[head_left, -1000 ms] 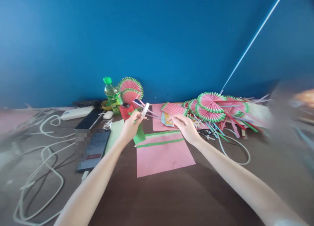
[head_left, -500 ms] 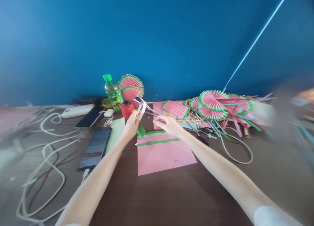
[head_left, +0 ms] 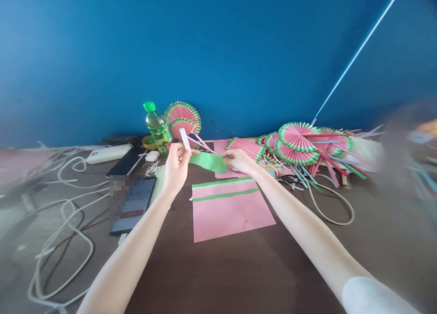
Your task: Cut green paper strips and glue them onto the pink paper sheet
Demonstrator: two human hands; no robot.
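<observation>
My left hand [head_left: 176, 166] is closed around a white tape roll [head_left: 185, 139], seen nearly edge-on. Between my two hands a green paper strip [head_left: 209, 162] stretches above the table. Its right end is pinched in the fingers of my right hand [head_left: 239, 161], and its left end meets my left fingers. Just below, a pink sheet [head_left: 228, 216] with two green stripes across its upper part lies flat on the dark table [head_left: 218, 277].
Pleated pink-and-green fans [head_left: 296, 143] are piled at the right with paper strips and a white cable. At the left are a green-capped bottle [head_left: 157, 127], a tablet [head_left: 134, 209], a white power bank [head_left: 109, 154] and tangled cables [head_left: 73, 232].
My right hand has taken hold of the green strip, which is now spread between both hands. My left hand has moved slightly left, and the tape roll has turned edge-on.
</observation>
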